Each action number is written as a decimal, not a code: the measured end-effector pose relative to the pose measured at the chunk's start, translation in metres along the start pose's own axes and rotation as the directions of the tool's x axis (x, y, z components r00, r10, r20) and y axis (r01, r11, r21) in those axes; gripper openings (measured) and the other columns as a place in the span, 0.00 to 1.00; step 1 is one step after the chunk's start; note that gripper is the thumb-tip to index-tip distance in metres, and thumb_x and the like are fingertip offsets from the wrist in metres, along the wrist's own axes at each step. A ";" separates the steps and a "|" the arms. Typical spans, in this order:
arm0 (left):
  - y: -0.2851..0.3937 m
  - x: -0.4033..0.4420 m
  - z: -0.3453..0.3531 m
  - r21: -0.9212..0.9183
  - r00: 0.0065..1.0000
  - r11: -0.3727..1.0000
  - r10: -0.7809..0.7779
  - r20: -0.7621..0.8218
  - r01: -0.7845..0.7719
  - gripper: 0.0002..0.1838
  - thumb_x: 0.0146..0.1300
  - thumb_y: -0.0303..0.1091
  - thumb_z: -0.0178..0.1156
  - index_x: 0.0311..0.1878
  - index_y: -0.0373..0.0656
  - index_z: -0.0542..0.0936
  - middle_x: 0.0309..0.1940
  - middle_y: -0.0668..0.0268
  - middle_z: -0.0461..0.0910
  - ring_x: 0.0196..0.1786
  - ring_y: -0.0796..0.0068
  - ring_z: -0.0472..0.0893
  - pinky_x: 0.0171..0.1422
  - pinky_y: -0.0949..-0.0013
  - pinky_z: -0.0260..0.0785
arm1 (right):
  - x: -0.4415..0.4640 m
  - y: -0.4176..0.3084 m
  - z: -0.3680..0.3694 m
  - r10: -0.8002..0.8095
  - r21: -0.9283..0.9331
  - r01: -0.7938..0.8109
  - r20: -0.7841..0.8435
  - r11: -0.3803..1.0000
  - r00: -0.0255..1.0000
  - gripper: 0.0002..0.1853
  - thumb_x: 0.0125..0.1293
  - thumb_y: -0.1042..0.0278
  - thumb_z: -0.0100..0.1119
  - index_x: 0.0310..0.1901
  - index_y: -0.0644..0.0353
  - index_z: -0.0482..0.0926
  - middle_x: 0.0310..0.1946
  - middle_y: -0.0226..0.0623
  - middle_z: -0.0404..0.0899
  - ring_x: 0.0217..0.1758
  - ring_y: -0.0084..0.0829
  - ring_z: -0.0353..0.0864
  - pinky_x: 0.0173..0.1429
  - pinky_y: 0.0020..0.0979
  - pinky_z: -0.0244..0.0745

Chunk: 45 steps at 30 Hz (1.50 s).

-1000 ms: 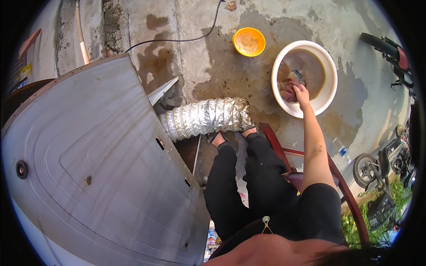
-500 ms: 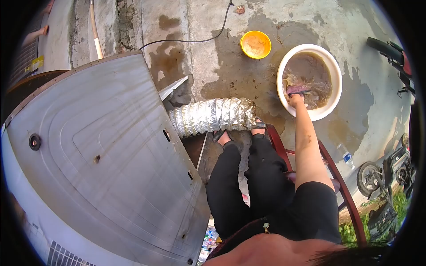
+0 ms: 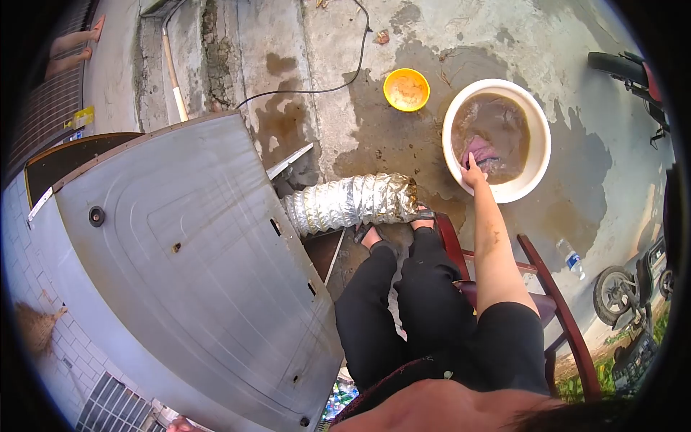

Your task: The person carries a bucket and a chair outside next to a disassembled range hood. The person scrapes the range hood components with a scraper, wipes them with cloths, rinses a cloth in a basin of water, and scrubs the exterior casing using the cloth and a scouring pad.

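My right hand [image 3: 473,173] reaches into a large white basin [image 3: 452,115] of murky brown water. Its fingers are closed on a wet purple cloth [image 3: 481,150], part of which lies under the surface. Something dark shows at the cloth's lower edge, too unclear to name. At the bottom edge of the view, beside the big grey metal panel [image 3: 216,237], a sliver of what looks like my left hand [image 3: 180,425] appears. Its fingers are mostly cut off, so their grip cannot be made out.
A yellow bowl [image 3: 407,90] sits left of the basin on wet concrete. A silver foil duct [image 3: 353,200] lies before my feet. A dark red chair [image 3: 554,302], a plastic bottle [image 3: 572,259] and motorbikes [image 3: 614,295] are at right. Another person's feet [image 3: 93,39] show upper left.
My right hand has shifted slightly within the basin, and more of the purple cloth shows above the water. The view has tilted, bringing the skin at the bottom edge into sight.
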<state>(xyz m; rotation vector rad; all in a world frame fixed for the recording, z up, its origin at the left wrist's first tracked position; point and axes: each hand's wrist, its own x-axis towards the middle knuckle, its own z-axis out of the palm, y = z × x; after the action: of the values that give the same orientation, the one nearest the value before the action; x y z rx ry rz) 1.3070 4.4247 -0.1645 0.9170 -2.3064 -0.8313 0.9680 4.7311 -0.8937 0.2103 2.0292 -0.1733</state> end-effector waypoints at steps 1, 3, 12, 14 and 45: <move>-0.016 0.006 -0.006 -0.160 0.971 0.976 0.171 0.165 -0.145 0.03 0.60 0.28 0.51 0.36 0.40 0.70 0.29 0.63 0.70 0.30 0.72 0.68 0.36 0.72 0.62 | -0.049 -0.024 -0.029 0.122 -0.060 -0.121 0.018 0.991 0.992 0.36 0.60 0.50 0.50 0.65 0.20 0.41 0.62 0.28 0.61 0.67 0.46 0.52 0.64 0.51 0.49; -0.005 -0.009 0.007 -0.026 0.997 0.998 0.067 0.040 -0.066 0.05 0.60 0.30 0.50 0.36 0.39 0.69 0.30 0.60 0.71 0.32 0.71 0.68 0.40 0.68 0.61 | -0.055 -0.025 -0.037 0.113 -0.137 -0.116 -0.025 0.984 0.993 0.38 0.56 0.55 0.53 0.66 0.32 0.44 0.59 0.35 0.65 0.62 0.41 0.62 0.62 0.44 0.58; -0.032 -0.001 0.242 -0.465 0.737 0.585 -0.409 0.538 0.664 0.18 0.63 0.37 0.49 0.53 0.40 0.64 0.42 0.61 0.68 0.42 0.70 0.69 0.47 0.69 0.62 | -0.140 0.029 -0.143 -0.272 0.137 0.359 -0.428 0.923 0.862 0.14 0.50 0.66 0.59 0.39 0.63 0.78 0.33 0.47 0.80 0.38 0.39 0.79 0.45 0.34 0.71; -0.042 -0.004 0.316 -0.417 0.497 0.278 -0.368 0.785 0.865 0.23 0.63 0.38 0.49 0.59 0.40 0.61 0.50 0.60 0.69 0.49 0.68 0.72 0.52 0.68 0.65 | -0.185 0.038 -0.170 -0.250 0.361 0.431 -0.450 0.827 0.857 0.14 0.51 0.66 0.61 0.38 0.65 0.78 0.29 0.44 0.80 0.32 0.32 0.79 0.41 0.31 0.71; 0.138 -0.038 0.531 -0.303 0.601 0.691 -0.237 0.763 0.656 0.41 0.47 0.53 0.65 0.58 0.39 0.59 0.54 0.49 0.56 0.56 0.57 0.65 0.60 0.63 0.59 | -0.345 0.047 -0.295 -0.455 0.807 0.581 -0.558 -0.104 0.694 0.06 0.60 0.67 0.50 0.35 0.58 0.70 0.33 0.33 0.73 0.36 0.28 0.75 0.44 0.29 0.72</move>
<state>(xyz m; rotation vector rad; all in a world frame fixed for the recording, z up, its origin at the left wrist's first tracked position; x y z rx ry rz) 0.9294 4.7171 -0.4365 1.0695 -2.0876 -2.2940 0.8755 4.8145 -0.4545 0.1757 1.6000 -2.1617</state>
